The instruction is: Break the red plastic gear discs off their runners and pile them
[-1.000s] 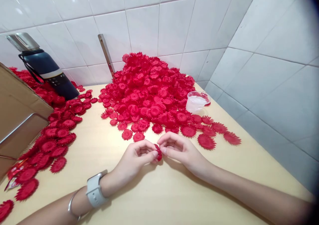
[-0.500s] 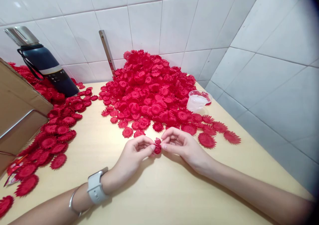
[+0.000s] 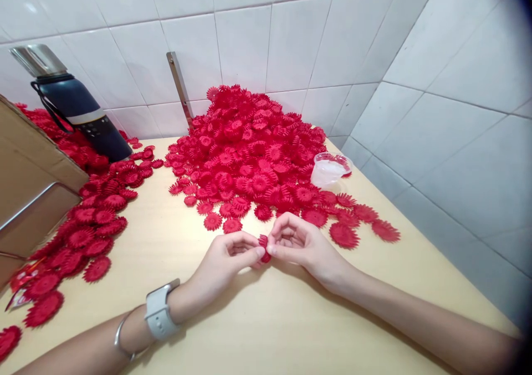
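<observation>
Pinching from both sides, the left hand (image 3: pixel 226 258) and the right hand (image 3: pixel 297 245) meet over the pale wooden tabletop (image 3: pixel 266 319), each closing thumb and forefinger on one small red toothed plastic flower piece (image 3: pixel 263 247). The piece sits between the two sets of fingertips, held just above the table near its middle, a little in front of the nearest loose pieces. A white smartwatch (image 3: pixel 158 315) and a thin silver bangle (image 3: pixel 120 339) ring the left wrist.

Behind the hands, a large heap of the same red toothed plastic pieces (image 3: pixel 253 148) rises against the white tiled wall (image 3: pixel 291 37), with single ones scattered along its front edge. A small clear plastic cup (image 3: pixel 330 170) lies tipped at the heap's right edge. A second, flatter spread of red pieces (image 3: pixel 89 225) runs down the left side of the table, beside a brown cardboard box (image 3: pixel 29 192). A dark blue flask with a steel cap (image 3: pixel 75 112) leans at the back left, and a narrow metal strip (image 3: pixel 179 90) stands tilted against the tiles.
</observation>
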`<state>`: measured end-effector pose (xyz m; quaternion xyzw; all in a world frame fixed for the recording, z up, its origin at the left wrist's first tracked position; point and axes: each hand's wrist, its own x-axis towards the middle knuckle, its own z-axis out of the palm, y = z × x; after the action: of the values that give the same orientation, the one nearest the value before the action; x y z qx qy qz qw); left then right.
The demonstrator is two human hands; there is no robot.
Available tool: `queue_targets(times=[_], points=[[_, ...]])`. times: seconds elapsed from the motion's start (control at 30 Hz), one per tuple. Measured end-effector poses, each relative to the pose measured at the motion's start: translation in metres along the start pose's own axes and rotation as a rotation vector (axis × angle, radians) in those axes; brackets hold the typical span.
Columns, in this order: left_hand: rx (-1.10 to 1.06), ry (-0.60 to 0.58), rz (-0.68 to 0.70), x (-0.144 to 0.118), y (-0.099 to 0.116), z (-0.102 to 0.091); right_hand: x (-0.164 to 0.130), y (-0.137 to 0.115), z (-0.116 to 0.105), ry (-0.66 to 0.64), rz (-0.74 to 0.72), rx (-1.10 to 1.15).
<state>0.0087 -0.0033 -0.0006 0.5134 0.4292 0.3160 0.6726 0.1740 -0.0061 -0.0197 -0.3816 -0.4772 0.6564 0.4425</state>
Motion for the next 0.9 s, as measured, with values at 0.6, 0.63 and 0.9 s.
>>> queue_targets(times=[0.6, 0.63, 0.9], points=[[-0.115, 0.013, -0.024, -0.0014, 0.0008, 0.0021, 0.0003, -0.0045, 0.0016, 0.055, 0.028, -0.04], [-0.12, 0.013, -0.027, -0.0015, 0.001, 0.0022, 0.0, -0.0049, 0.0018, 0.056, 0.028, -0.041], [0.003, 0.019, 0.015, -0.0015, 0.0036, 0.0012, -0.001, -0.003, 0.0021, 0.046, -0.004, -0.068]])
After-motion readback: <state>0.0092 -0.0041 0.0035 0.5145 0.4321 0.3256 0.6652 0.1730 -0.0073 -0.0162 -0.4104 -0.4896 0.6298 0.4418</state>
